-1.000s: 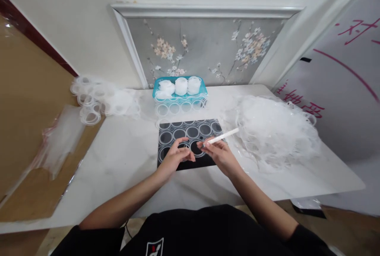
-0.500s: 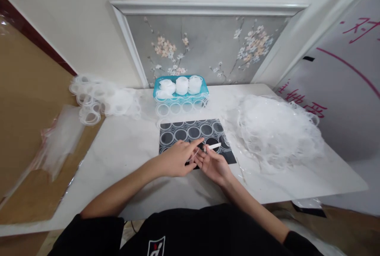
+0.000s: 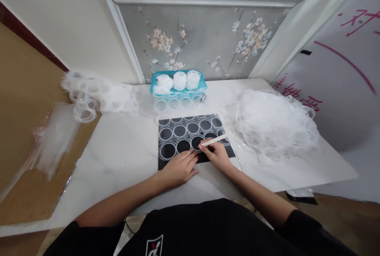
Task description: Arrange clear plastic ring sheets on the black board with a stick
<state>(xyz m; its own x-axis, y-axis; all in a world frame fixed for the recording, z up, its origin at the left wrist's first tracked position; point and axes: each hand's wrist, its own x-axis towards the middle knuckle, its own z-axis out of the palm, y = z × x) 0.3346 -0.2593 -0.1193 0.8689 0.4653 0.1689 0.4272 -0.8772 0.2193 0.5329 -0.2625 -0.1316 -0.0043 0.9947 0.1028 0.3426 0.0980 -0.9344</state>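
Note:
In my right hand (image 3: 219, 157) a slim white stick (image 3: 219, 138) is pinched, its free end slanting up to the right. The fingertips of that hand are at a ring in the front part of a dark sheet (image 3: 162, 165) patterned with pale rings (image 3: 179, 130). My left hand (image 3: 179, 168) lies flat across the sheet's front edge, fingers stretched out, touching beside the right fingertips. Some rings show solid black inside, others look greyer. What is under the right fingertips is hidden.
At the back stands a blue tray (image 3: 153, 81) holding rolls of white rings (image 3: 179, 81), with a strip of clear rings in front. A large heap of translucent ring sheets (image 3: 274, 123) covers the table's right side. More ring pieces (image 3: 109, 95) and plastic bags (image 3: 57, 133) lie left.
Both hands have come down onto the sheet; before, they were raised together above it. The left hand has flattened, and the stick now points further up to the right. The view has shifted slightly.

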